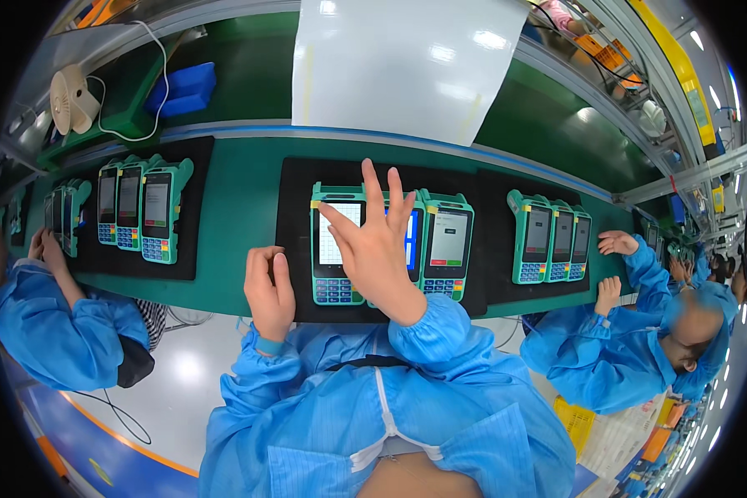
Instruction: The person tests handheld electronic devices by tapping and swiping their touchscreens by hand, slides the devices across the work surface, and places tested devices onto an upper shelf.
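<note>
Three green card payment terminals stand side by side on the black mat before me. My right hand (379,249), its fingers spread, is over the left terminal (330,236) and the middle terminal (412,241), hiding much of the middle one; whether a fingertip touches a screen I cannot tell. The left screen shows a white grid, the middle one blue with white blocks. The right terminal (450,236), with a pale screen and a red and a green button, is uncovered. My left hand (270,295) is raised beside the left terminal, fingers loosely bent, thumb apart, holding nothing.
The black mat (295,191) lies on a green bench (241,199). More terminals stand left (158,216) and right (533,241), where co-workers in blue sit. A white sheet (398,66) hangs ahead; a fan (73,100) and a blue bin (184,87) are at the far left.
</note>
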Demonstrator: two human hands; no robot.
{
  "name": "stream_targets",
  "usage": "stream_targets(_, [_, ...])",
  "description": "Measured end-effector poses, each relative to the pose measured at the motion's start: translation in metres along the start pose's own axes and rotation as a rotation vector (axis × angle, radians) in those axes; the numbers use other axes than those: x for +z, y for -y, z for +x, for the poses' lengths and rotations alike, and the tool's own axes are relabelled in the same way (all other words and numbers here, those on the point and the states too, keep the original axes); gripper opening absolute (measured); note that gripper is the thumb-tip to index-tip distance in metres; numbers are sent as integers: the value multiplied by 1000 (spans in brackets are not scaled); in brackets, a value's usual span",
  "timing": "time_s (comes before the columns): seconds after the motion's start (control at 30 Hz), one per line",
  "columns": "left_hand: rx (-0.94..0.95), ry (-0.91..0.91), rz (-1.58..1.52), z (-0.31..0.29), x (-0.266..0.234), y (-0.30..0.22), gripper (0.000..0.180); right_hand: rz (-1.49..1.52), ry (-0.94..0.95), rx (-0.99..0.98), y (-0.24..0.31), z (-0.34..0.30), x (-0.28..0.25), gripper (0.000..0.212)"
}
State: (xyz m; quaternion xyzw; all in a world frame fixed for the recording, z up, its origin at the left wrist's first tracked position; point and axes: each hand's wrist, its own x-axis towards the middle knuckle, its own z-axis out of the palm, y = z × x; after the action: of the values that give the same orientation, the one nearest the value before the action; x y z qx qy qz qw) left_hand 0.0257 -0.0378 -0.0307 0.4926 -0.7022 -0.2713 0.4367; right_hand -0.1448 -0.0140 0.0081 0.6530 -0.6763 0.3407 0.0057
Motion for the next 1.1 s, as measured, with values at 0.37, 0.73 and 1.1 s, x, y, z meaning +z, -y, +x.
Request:
stream_targets(0.37, [62, 55, -85, 5, -1, 12, 13, -124, 51, 105, -16, -21, -19, 29])
stream_targets(0.73, [66, 48, -82, 6, 0, 12, 11, -119, 209, 125, -3, -66, -33, 34])
stream_targets(1.1, [70, 23, -95, 5, 2, 12, 8, -59, 205, -7, 18, -43, -3, 33])
